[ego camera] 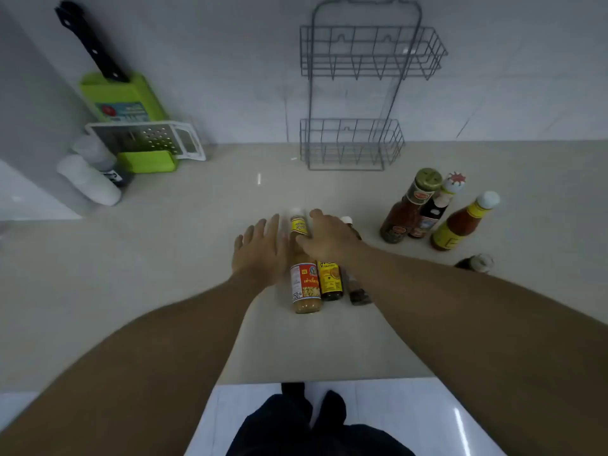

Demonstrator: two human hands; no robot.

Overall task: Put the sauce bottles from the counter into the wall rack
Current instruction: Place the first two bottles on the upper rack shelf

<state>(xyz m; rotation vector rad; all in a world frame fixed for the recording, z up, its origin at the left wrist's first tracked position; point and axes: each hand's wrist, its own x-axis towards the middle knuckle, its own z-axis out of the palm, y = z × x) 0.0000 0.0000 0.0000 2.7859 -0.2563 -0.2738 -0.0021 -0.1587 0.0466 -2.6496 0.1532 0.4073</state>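
Note:
A grey wire wall rack (362, 93) with two empty baskets hangs on the tiled wall. In the middle of the counter stand a tan sauce bottle (305, 284) with a red label, a dark bottle with a yellow label (330, 279) and a small spice jar (358, 292). My left hand (260, 251) hovers open just left of the tan bottle's neck. My right hand (329, 238) reaches over the bottle tops, fingers spread, thumb against the tan bottle's neck; it is blurred and no grip shows. Three more bottles (437, 212) stand at the right.
A green knife block (128, 103) with a black-handled knife, a white grater (148, 139) and white shakers (88, 179) sit at the back left. A small dark jar (477, 263) stands by my right forearm. The counter's front edge (322, 380) runs below my arms.

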